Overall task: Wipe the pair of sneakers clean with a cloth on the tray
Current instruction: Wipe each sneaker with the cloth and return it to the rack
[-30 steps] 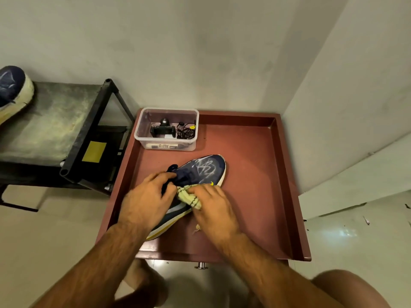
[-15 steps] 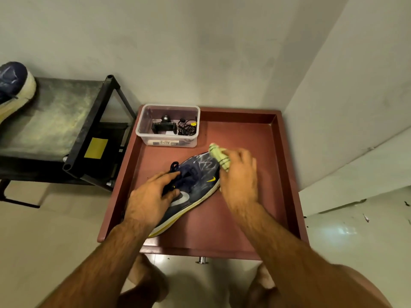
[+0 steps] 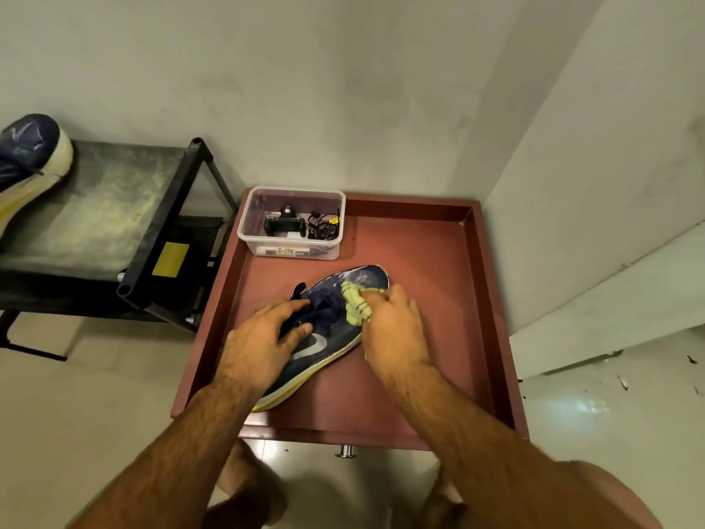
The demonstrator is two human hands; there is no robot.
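The navy sneaker [image 3: 335, 330] lies on its side in the red tray [image 3: 438, 299]. The left hand [image 3: 263, 337] grips its collar, thumb and fingers curled around the opening. The right hand [image 3: 393, 326] pinches the yellow-green cloth [image 3: 356, 301] against the forefoot. The 2nd sneaker [image 3: 26, 162] rests on the dark shelf [image 3: 103, 208], well apart.
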